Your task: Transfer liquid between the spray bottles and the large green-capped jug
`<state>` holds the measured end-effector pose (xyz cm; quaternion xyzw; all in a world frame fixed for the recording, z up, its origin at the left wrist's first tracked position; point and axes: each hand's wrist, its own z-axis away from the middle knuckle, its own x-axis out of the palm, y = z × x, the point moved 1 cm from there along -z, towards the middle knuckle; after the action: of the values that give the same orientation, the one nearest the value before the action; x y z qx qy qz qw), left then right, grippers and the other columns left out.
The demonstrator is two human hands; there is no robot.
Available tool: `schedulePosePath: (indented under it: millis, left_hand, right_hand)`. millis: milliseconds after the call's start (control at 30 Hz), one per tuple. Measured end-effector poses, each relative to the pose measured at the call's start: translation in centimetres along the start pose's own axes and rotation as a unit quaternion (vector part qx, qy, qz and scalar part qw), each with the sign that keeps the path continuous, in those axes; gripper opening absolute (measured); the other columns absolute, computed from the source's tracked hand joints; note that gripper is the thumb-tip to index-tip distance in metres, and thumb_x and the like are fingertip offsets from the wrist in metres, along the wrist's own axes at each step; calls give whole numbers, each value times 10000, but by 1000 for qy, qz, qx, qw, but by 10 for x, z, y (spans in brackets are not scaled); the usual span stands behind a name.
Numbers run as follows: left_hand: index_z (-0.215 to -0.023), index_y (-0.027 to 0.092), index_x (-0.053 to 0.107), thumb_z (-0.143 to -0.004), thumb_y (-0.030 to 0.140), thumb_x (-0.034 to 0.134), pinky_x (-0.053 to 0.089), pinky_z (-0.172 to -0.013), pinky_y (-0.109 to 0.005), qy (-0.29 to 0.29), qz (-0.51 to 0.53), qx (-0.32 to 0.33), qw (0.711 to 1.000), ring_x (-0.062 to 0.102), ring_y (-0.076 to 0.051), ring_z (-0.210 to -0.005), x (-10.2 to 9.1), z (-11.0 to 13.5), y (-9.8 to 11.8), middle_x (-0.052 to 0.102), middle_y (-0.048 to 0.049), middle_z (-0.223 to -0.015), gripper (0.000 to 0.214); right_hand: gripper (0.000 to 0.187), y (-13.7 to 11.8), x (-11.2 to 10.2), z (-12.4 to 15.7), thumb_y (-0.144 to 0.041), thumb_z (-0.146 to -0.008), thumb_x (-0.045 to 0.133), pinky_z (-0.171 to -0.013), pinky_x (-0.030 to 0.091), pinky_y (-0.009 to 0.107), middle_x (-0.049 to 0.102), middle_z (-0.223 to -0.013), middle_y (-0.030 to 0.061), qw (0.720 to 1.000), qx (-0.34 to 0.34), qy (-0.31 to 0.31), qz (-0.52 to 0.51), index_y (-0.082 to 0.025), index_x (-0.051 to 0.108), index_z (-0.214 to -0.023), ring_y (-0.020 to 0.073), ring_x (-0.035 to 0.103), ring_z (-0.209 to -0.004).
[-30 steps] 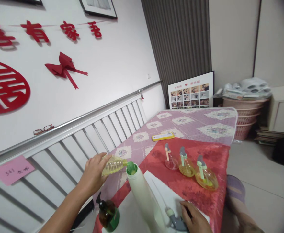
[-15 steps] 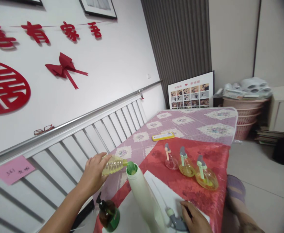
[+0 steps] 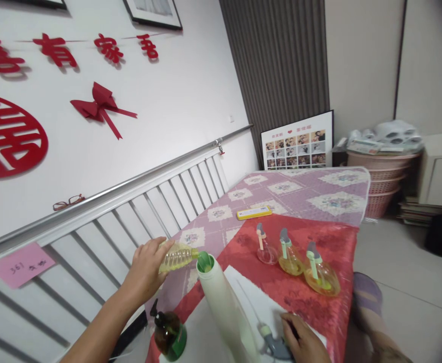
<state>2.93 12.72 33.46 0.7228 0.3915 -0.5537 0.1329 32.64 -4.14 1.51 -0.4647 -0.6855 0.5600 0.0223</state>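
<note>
My left hand (image 3: 148, 264) grips a clear ribbed plastic bottle (image 3: 178, 258) of yellow liquid, tipped sideways to the right. Its mouth meets a green funnel (image 3: 204, 262), which sits in the neck of a tall pale-green bottle (image 3: 221, 297). My right hand (image 3: 306, 343) is low on the white sheet (image 3: 239, 280), fingers curled; whether they hold anything is hidden. Beside it lies a grey trigger spray head (image 3: 275, 347) with a thin tube. A brown pump bottle (image 3: 170, 337) with a green label stands below my left hand.
Three clear spray bottles (image 3: 289, 262) stand on the red cloth (image 3: 239, 242), two with yellow liquid inside. Behind them is a yellow box (image 3: 254, 212) on the patterned cover (image 3: 281, 187). White rails (image 3: 137, 214) run along the left. Stacked pink baskets (image 3: 383, 174) stand at the back right.
</note>
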Motion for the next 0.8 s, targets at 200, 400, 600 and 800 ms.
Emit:
schedulePosePath:
  millis: [200,400,600,800]
  left_hand:
    - [-1341,299,369,-678,105,602,316,-1005,-492,-1,-4,2,1000,423,-283,-1222,-1,-1,0,461,-85,-1347,730]
    - [-1341,295,372,-661,101,619,319,-1006,-493,0,-7,6,1000,426,-287,-1224,-1,-2,0,462,-89,-1344,748]
    - [-1345,306,364,-684,103,600,321,-999,-499,1,-9,7,1000,422,-289,-1224,-2,-2,1,462,-91,-1347,730]
    - [-1340,303,371,-675,112,621,321,-998,-498,2,-12,9,1000,420,-295,-1227,-3,-2,0,463,-91,-1348,736]
  right_hand:
    - [272,1,1,-1,-418,-830,480,-772,558,280,748,-891,61,1000,2,-2,3,-225,661,-892,213,708,-833]
    - [283,-2,-1,-1,-427,-828,469,-769,561,284,747,-891,64,1000,3,-6,4,-225,660,-882,215,707,-837]
    - [269,0,-1,0,-424,-822,475,-774,561,290,747,-885,57,1000,5,-2,5,-236,659,-879,215,707,-831]
    - [275,3,2,0,-430,-823,479,-771,560,288,747,-896,56,1000,8,-4,7,-236,662,-889,214,706,-842]
